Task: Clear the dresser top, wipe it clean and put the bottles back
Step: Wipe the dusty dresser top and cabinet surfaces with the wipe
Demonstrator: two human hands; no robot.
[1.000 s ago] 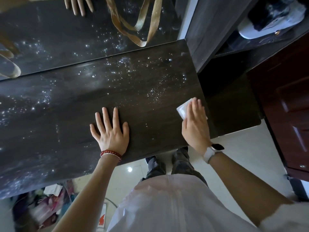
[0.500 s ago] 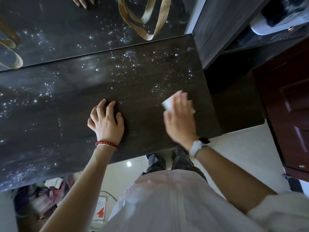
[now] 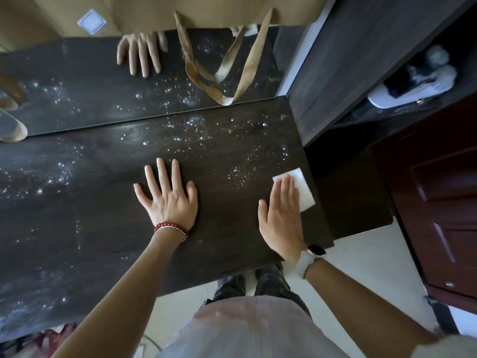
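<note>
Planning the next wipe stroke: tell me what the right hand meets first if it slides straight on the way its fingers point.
The right hand, flat on the white sponge, points toward the mirror. First come the white specks on the dresser top; beyond them, probably the mirror's base.

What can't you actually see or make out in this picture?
- Head view: most of the white wiping pad lies hidden under the right hand.
- The dresser top is cut off at the left edge.
- The bottles are nowhere in view.
- Items on the right shelf are blurred.
</note>
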